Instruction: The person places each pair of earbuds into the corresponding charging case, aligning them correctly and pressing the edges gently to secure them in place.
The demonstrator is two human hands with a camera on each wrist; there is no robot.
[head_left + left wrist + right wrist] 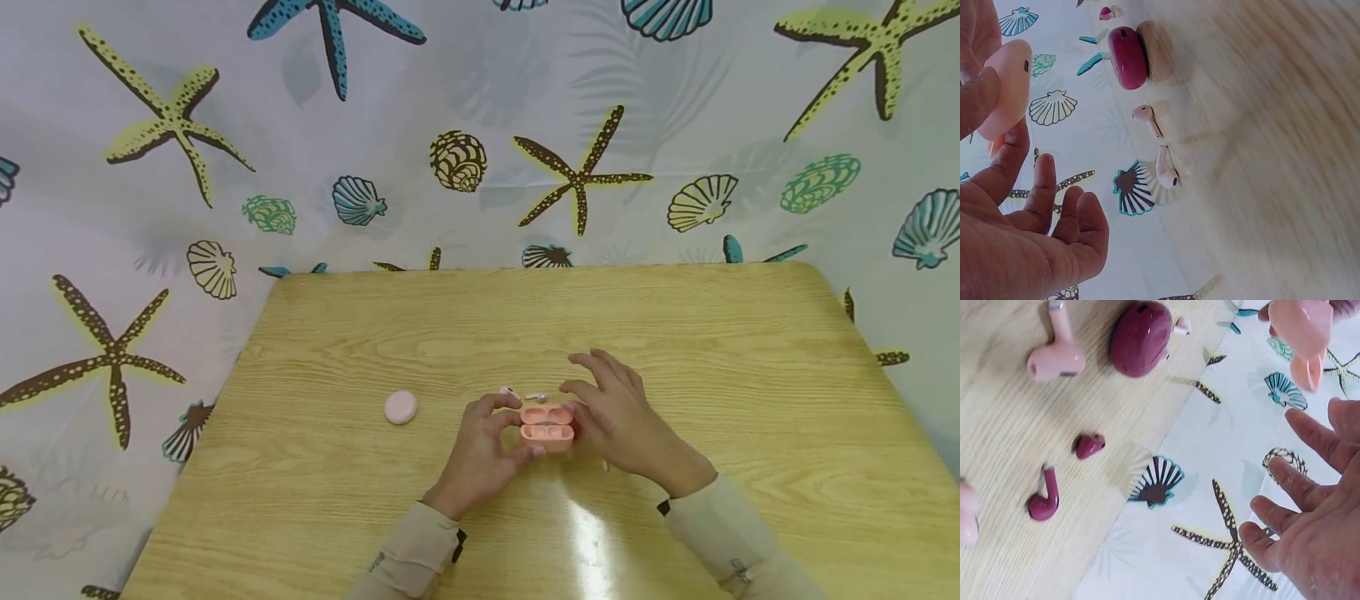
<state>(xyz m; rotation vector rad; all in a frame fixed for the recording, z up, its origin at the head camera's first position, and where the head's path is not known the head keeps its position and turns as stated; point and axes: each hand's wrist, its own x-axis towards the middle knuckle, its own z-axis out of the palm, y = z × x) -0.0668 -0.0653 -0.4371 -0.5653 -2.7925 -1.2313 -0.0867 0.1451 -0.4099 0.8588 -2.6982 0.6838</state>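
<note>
A peach-pink open earbud case (547, 427) sits near the middle of the wooden surface (750, 375), its long axis running left to right and its hinged lid raised toward the far edge. The left hand (480, 454) pinches the case's left end with curled fingers (501, 406). The right hand (618, 417) hovers at its right end, fingers spread and relaxed. Two pale pink earbuds (525, 394) lie just behind the case; a round pink pod (401, 407) rests well to the left.

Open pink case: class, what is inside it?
The case in the left hand shows two empty wells. Two pink earbuds lie on the table behind it; the wells' depths are hidden.
</note>
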